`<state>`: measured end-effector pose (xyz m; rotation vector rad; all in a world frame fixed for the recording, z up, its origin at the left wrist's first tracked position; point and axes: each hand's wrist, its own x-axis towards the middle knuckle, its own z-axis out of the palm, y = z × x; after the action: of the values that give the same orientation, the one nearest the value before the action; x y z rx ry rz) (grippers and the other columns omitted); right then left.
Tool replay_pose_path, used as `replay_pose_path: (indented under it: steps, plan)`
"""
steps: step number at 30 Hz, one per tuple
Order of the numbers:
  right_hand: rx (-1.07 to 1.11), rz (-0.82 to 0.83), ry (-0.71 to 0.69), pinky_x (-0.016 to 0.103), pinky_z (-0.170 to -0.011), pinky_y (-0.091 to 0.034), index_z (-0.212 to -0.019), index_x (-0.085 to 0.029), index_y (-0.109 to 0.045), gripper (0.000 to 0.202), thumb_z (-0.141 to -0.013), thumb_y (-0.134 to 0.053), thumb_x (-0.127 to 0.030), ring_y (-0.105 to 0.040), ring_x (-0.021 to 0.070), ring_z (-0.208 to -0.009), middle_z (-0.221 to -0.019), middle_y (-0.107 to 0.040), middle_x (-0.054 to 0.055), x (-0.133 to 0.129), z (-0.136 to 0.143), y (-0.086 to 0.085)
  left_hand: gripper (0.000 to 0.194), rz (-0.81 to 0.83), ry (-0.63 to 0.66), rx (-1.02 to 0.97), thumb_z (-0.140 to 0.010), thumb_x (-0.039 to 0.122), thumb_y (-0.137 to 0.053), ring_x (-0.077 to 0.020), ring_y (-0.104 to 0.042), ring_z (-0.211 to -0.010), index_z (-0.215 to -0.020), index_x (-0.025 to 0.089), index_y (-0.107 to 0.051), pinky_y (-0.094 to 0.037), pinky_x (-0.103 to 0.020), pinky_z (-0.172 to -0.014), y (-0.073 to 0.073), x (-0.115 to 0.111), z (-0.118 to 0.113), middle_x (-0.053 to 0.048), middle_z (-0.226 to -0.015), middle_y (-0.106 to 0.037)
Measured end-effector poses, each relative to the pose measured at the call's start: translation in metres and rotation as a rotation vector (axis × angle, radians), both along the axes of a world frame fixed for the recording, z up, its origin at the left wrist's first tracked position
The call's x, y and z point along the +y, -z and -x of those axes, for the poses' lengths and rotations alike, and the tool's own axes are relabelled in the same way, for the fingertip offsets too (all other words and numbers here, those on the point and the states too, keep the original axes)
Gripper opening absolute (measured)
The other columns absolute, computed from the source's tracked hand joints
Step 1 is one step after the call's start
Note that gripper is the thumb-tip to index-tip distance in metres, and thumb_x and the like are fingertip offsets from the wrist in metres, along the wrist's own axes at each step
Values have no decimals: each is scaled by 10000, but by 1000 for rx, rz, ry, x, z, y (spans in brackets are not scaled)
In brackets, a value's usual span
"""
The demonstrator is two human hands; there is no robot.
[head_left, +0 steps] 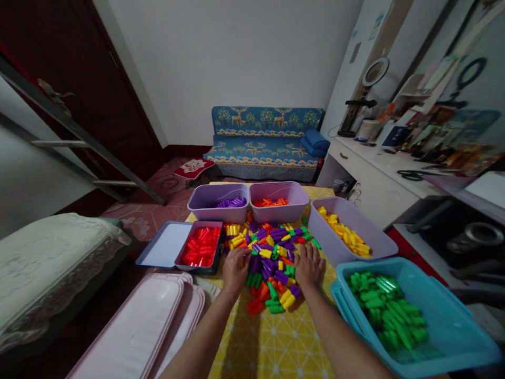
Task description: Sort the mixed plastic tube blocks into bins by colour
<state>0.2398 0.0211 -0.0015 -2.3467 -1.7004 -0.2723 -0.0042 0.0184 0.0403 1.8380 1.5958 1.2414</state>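
A mixed pile of plastic tube-like toy pieces (272,263) in purple, yellow, green, orange and red lies on the table between my hands. My left hand (235,269) rests at the pile's left edge, its fingers bent and a little apart against the pieces; nothing shows in its grasp. On the right edge lies my right hand (310,265), palm down with fingers spread, touching the pieces. Beside my left hand stands a box of red pieces (200,248). A lilac bin (335,255) with yellow pieces (347,237) is just beyond my right hand.
Two lilac bins, a purple-piece bin (218,213) and an orange-piece bin (280,212), line the far edge. A turquoise bin (357,321) holds green pieces (389,310) at right. Pale pink lids (138,321) lie at left. The tablecloth (260,347) is yellow; a blue sofa (264,147) stands behind.
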Motion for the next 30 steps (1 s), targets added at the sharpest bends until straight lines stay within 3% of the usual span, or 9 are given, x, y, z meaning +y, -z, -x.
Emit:
replay_pose_path:
  steps: [3, 7, 10, 16, 19, 22, 25, 27, 30]
  plan:
    - [9, 5, 7, 527, -1077, -264, -1382, -180, -521, 502, -971, -286, -348, -295, 294, -1410, -1523, -406, 131, 0, 0, 1, 359, 30, 36, 82, -850, 78, -488, -214, -626, -1084, -1084, 220, -721, -481, -366, -987, -1, 6, -4, -76, -1110, -707]
    - [13, -2, 4, 528, -1079, -263, -1371, -178, -531, 499, -969, -291, -352, -306, 294, -1403, -1522, -406, 135, 0, -1, 1, 523, 151, 178, 225, -769, -36, -434, -212, -594, -1165, -1147, 203, -705, -440, -354, -1041, -4, 20, -6, -78, -1207, -679]
    - [14, -4, 4, 531, -1076, -261, -1374, -183, -527, 495, -961, -306, -342, -299, 300, -1405, -1523, -404, 139, 1, -1, 1, 481, 212, 187, 278, -757, -2, -509, -219, -588, -1163, -1149, 199, -701, -433, -344, -1037, -11, 23, -6, -82, -1205, -673]
    - [22, 4, 11, 532, -1077, -254, -1368, -189, -531, 494, -964, -298, -351, -300, 300, -1403, -1525, -399, 140, 1, -1, 1, 276, 265, 38, 229, -783, 122, -604, -210, -634, -1006, -1019, 216, -713, -481, -315, -884, -15, 18, -10, -70, -1077, -682]
    - [22, 0, 8, 522, -1081, -254, -1360, -178, -534, 494, -970, -287, -352, -310, 292, -1399, -1525, -400, 141, 1, -1, -1, 196, 224, -56, 53, -785, 169, -612, -202, -648, -901, -969, 187, -677, -489, -316, -829, -13, 19, -16, -63, -966, -696]
    - [38, 5, 9, 522, -1087, -250, -1366, -181, -525, 486, -967, -301, -341, -292, 287, -1411, -1527, -395, 139, 2, -1, -1, 141, 256, -87, -279, -784, 284, -640, -183, -649, -772, -877, 182, -614, -508, -303, -751, -18, 23, -35, -24, -805, -674]
    - [58, 14, 10, 526, -1093, -242, -1363, -189, -524, 475, -963, -312, -333, -285, 291, -1415, -1527, -396, 137, 1, -1, 0, 238, 487, 14, -736, -774, 390, -661, -156, -651, -668, -852, 195, -548, -525, -285, -658, -31, 24, -70, 3, -746, -651]
    - [62, 2, 3, 527, -1097, -240, -1363, -190, -520, 471, -957, -323, -324, -280, 289, -1417, -1525, -398, 139, -1, -3, 2, 317, 688, 157, -967, -741, 427, -705, -149, -656, -624, -885, 196, -543, -538, -290, -636, -37, 20, -100, 1, -731, -658]
    - [42, -67, -56, 539, -1088, -252, -1384, -199, -503, 485, -928, -364, -287, -291, 294, -1412, -1504, -421, 152, -5, -5, 6, 363, 823, 403, -1023, -717, 434, -732, -174, -689, -673, -936, 175, -605, -560, -319, -677, -39, 7, -151, -46, -769, -694]
